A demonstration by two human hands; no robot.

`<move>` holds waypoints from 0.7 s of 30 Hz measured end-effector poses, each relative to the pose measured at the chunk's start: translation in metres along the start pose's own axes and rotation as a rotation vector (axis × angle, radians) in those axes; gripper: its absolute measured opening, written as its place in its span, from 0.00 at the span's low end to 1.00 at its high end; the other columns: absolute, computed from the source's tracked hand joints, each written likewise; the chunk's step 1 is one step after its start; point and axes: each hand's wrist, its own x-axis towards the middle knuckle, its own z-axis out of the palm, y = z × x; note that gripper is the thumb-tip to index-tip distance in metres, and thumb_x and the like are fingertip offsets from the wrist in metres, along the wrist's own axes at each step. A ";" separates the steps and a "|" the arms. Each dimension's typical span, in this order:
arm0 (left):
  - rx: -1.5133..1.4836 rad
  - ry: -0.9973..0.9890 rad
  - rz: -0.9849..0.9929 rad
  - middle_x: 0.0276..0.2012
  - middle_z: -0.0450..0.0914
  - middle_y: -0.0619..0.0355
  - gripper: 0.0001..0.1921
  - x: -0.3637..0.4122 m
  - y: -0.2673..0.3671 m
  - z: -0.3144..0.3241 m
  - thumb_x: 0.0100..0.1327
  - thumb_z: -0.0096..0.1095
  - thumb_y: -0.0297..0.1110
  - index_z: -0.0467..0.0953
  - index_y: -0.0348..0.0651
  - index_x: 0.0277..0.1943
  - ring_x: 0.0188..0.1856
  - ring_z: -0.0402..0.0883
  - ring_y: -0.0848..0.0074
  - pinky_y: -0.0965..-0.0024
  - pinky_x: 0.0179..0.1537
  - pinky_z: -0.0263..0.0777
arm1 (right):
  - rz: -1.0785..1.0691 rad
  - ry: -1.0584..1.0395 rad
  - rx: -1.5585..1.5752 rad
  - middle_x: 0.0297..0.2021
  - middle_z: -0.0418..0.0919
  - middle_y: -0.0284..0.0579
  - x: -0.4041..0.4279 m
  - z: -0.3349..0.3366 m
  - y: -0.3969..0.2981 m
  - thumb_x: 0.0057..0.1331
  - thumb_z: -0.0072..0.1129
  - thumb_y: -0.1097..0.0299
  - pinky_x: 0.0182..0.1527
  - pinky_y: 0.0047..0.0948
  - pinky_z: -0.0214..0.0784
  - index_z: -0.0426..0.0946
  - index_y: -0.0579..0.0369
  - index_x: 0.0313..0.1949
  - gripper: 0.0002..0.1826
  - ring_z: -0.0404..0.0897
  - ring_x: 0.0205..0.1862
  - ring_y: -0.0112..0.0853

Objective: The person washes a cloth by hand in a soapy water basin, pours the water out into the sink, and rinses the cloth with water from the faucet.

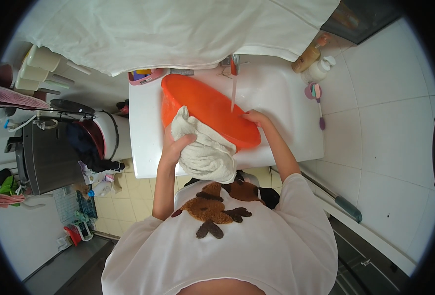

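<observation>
An orange plastic basin (206, 103) lies tilted in the white sink (295, 129). Water runs from the faucet (235, 65) into its right part. My left hand (177, 145) grips a bunched cream towel (206, 155) against the near side of the basin, thumb on top of the cloth; the fingers underneath are hidden. On the right, my right hand (256, 118) holds the basin's rim, close to the water stream.
Pump bottles (315, 70) and a pink cup with brushes (313, 91) stand along the sink's right edge. A pink soap tray (145, 77) is at its back left corner. White cloth (166, 33) hangs over the back. Left is a bin with dark clothing (83, 143).
</observation>
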 end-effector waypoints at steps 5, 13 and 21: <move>-0.076 0.037 0.030 0.38 0.72 0.54 0.29 -0.004 -0.010 -0.029 0.36 0.54 0.25 0.63 0.28 0.47 0.42 0.70 0.72 0.73 0.46 0.61 | -0.120 0.081 0.714 0.34 0.73 0.47 -0.035 -0.011 0.018 0.51 0.54 0.71 0.36 0.28 0.68 0.67 0.63 0.40 0.16 0.74 0.36 0.32; 0.126 -0.109 -0.134 0.37 0.74 0.55 0.25 0.002 -0.001 -0.055 0.37 0.52 0.27 0.67 0.29 0.44 0.40 0.71 0.73 0.75 0.45 0.62 | -0.245 0.404 0.884 0.33 0.73 0.46 -0.091 -0.032 0.033 0.47 0.52 0.79 0.37 0.26 0.67 0.66 0.63 0.39 0.16 0.74 0.34 0.32; 0.137 0.101 -0.441 0.29 0.74 0.54 0.17 0.027 -0.024 -0.093 0.43 0.50 0.29 0.69 0.29 0.38 0.30 0.73 0.73 0.74 0.33 0.67 | -0.420 0.729 0.958 0.34 0.73 0.43 -0.104 -0.009 0.025 0.47 0.47 0.82 0.35 0.25 0.67 0.66 0.62 0.38 0.16 0.73 0.32 0.30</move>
